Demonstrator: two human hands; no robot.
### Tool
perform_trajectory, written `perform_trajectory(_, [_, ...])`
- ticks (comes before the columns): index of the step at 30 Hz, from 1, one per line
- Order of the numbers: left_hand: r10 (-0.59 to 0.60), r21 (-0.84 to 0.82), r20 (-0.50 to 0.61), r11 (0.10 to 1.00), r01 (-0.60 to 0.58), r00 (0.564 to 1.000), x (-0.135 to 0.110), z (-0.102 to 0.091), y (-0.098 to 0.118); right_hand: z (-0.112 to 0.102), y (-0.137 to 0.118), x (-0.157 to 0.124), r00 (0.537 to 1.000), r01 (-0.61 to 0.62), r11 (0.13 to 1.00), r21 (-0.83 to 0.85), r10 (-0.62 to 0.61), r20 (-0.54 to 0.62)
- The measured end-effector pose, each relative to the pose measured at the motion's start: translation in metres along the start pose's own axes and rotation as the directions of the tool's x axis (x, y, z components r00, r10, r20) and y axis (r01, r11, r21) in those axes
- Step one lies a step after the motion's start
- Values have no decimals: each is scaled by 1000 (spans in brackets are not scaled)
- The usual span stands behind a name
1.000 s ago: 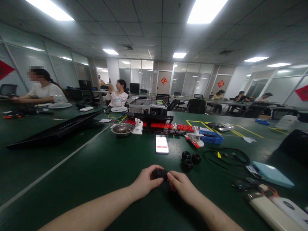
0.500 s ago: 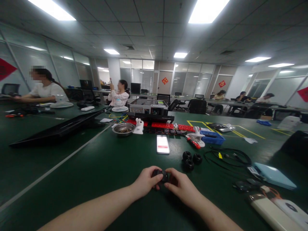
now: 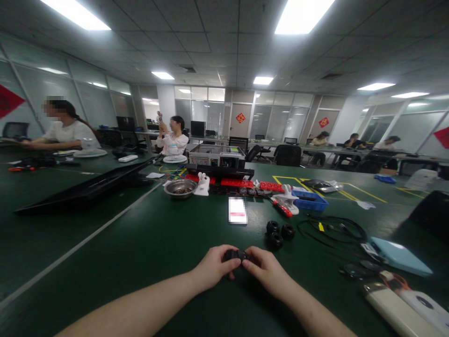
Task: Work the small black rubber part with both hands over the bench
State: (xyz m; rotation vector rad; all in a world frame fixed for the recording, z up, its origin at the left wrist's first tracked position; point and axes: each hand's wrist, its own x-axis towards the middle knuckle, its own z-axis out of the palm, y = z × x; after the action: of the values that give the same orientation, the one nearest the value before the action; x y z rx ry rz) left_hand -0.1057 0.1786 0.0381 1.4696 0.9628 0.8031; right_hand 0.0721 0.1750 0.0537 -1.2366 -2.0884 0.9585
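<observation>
My left hand (image 3: 213, 269) and my right hand (image 3: 264, 271) meet over the green table (image 3: 140, 252), both pinching one small black round part (image 3: 235, 255) between fingertips. The part is mostly hidden by my fingers. Three similar black round parts (image 3: 278, 233) lie in a cluster on the table a little beyond and to the right of my hands. A phone (image 3: 237, 210) with a lit screen lies flat straight ahead of my hands.
A metal bowl (image 3: 180, 188), red strips (image 3: 242, 183), a blue tray (image 3: 310, 200) and a red-handled tool (image 3: 281, 208) lie farther back. Black cables (image 3: 333, 229), a light-blue case (image 3: 398, 255) and white devices (image 3: 403, 306) sit to the right. A dark flat panel (image 3: 84, 189) lies left. Other people sit at far tables.
My hands stay together on the black part with fingers shifting slightly; the part sits a little more between both fingertips. The seated person in the distance raised an object higher.
</observation>
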Motion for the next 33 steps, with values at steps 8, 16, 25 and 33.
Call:
perform_trajectory(8, [-22, -24, 16, 999, 22, 1000, 2, 1, -1, 1, -4, -5, 1000, 17, 999, -40, -18, -26])
perform_trajectory(16, [38, 36, -31, 999, -37, 999, -5, 3, 6, -1, -1, -3, 1000, -22, 999, 24, 21, 15])
perform_trajectory(25, [-67, -92, 30, 993, 69, 997, 6, 2, -8, -3, -5, -4, 999, 38, 999, -4, -38, 3])
perform_trajectory(33, [61, 40, -28, 997, -60, 998, -3, 2, 3, 0, -3, -4, 999, 36, 999, 16, -35, -19])
